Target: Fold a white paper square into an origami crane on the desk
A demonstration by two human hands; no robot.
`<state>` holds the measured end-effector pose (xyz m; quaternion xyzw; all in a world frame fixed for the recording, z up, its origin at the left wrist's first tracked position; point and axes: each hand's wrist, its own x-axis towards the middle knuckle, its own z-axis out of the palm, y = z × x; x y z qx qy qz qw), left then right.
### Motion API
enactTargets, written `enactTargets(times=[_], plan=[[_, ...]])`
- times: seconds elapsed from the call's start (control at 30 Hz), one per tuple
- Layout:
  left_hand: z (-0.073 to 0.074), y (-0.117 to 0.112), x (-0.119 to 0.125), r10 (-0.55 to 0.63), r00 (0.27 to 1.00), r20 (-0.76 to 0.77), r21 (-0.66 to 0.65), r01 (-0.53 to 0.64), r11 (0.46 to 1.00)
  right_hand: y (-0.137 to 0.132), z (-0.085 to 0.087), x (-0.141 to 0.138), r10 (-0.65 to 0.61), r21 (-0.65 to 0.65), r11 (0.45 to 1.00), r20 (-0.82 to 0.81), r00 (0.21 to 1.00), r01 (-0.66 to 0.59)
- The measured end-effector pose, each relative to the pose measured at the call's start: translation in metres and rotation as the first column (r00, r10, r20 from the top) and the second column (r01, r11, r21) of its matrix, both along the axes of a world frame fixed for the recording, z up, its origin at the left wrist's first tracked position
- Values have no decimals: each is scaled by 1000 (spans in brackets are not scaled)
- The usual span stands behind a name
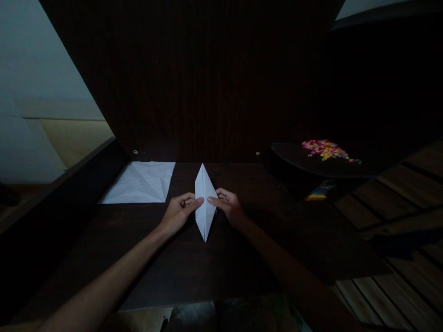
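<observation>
A piece of white folded paper [205, 184], long and pointed at both ends with a crease down its middle, is held up between my two hands over the dark table. My left hand [180, 208] grips its left edge, thumb on the front face and the other fingers behind. On the opposite edge, my right hand [229, 206] pinches the paper the same way. Both thumbs lie close to the centre crease. The fingertips behind the paper are hidden. To the left of my left hand lies a creased white sheet [143, 182].
A dark wooden table [194, 276] has a raised back panel [207, 83] and a low side board [62, 207]. On the curved shelf [290, 154] at the right lies a pile of small colourful pieces [327, 150]. Wooden slats [398, 184] show at far right.
</observation>
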<state>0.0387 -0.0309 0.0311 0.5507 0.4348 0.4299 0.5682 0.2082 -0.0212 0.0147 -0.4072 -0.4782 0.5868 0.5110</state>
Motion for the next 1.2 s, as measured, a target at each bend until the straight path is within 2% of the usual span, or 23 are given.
enactTargets(times=[0.1,0.27,0.5,0.63,0.87,1.0,1.2], plan=[[-2,1,0,0,1000,26,-23,1,1000,0,0,-1,-35,37,999,40,999,33],[-3,0,2,-64,994,91,-76,72,995,0,-1,-1,-31,64,998,50,998,28],[0,-1,0,-64,980,187,-113,86,990,1,0,4,83,-36,995,-187,979,-92],[-1,-2,0,-70,975,211,-114,96,989,-1,1,4,121,-39,991,-179,976,-130],[0,-3,1,-104,963,249,-128,139,982,2,-7,2,158,-16,986,-243,957,-167],[3,-4,2,-100,966,240,-117,131,984,2,-7,3,150,-29,986,-235,960,-162],[4,-5,2,-35,984,173,-100,53,994,1,-4,3,131,-75,986,-208,969,-149]])
